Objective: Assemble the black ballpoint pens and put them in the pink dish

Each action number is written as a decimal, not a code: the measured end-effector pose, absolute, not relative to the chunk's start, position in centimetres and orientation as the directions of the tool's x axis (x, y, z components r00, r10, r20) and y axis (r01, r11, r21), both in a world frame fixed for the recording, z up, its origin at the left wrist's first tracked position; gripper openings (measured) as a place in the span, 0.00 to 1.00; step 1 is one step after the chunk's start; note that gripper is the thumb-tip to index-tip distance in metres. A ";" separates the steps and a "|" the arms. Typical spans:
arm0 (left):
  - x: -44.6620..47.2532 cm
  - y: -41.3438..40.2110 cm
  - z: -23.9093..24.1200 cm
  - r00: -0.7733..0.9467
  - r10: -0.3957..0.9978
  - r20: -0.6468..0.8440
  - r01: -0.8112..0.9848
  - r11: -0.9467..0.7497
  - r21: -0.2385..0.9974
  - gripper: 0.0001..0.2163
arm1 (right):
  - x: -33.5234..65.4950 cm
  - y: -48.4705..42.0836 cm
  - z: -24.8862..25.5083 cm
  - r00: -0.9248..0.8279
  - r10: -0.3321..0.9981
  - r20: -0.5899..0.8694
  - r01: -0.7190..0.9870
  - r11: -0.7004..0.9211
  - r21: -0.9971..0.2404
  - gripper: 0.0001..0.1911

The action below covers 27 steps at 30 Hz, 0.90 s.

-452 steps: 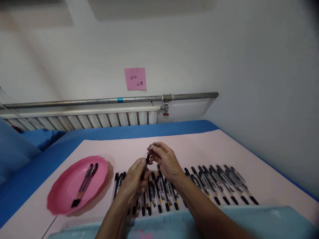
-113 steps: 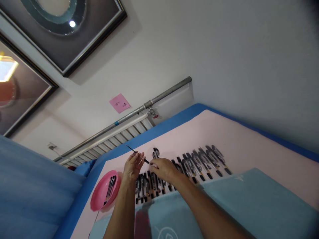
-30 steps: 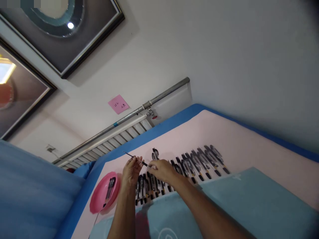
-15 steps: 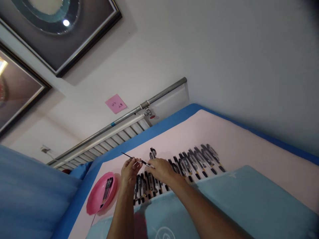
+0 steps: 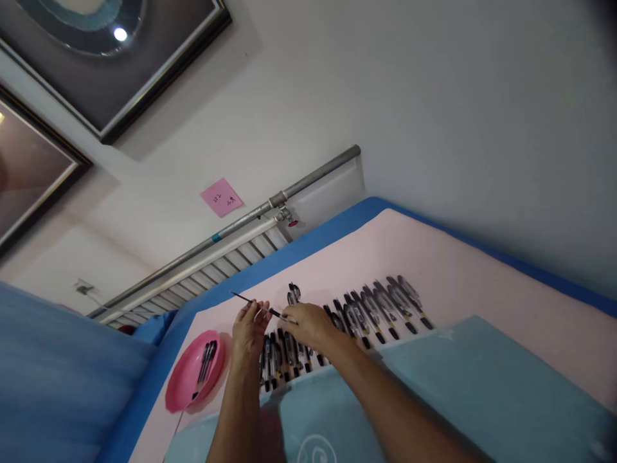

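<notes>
My left hand (image 5: 249,328) pinches a pen refill (image 5: 240,297), a thin rod whose dark end sticks out to the upper left. My right hand (image 5: 308,325) is closed on a pen barrel (image 5: 284,316) with a black section facing the left hand. Refill and barrel lie in one slanting line between the two hands; whether one sits inside the other is too small to tell. Under and beside the hands, several black-and-clear pens (image 5: 284,354) lie side by side. Another row of pens (image 5: 380,308) extends to the right, and a pen part (image 5: 294,292) lies just beyond my right hand.
A pink bowl (image 5: 172,386) with several pens stands left of my hands. Pink paper (image 5: 434,257) covers the blue-edged table, and a light blue cloth (image 5: 463,373) lies at the near side. Behind are a radiator (image 5: 241,257) and a pipe (image 5: 322,172).
The view has shifted slightly. Both hands keep their hold on the refill and the barrel, with hardly any movement between them.
</notes>
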<state>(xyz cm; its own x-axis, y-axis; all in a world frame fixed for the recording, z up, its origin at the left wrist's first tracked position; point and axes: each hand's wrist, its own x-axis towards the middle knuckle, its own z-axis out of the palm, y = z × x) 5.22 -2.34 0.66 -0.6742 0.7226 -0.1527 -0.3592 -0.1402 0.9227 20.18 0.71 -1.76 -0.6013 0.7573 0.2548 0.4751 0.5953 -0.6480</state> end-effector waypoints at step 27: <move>5.4 -2.4 -0.1 -0.668 0.736 -0.107 -0.362 -0.196 0.911 0.04 | 20.2 0.6 -1.6 -0.615 0.737 0.282 0.435 0.614 -0.658 0.14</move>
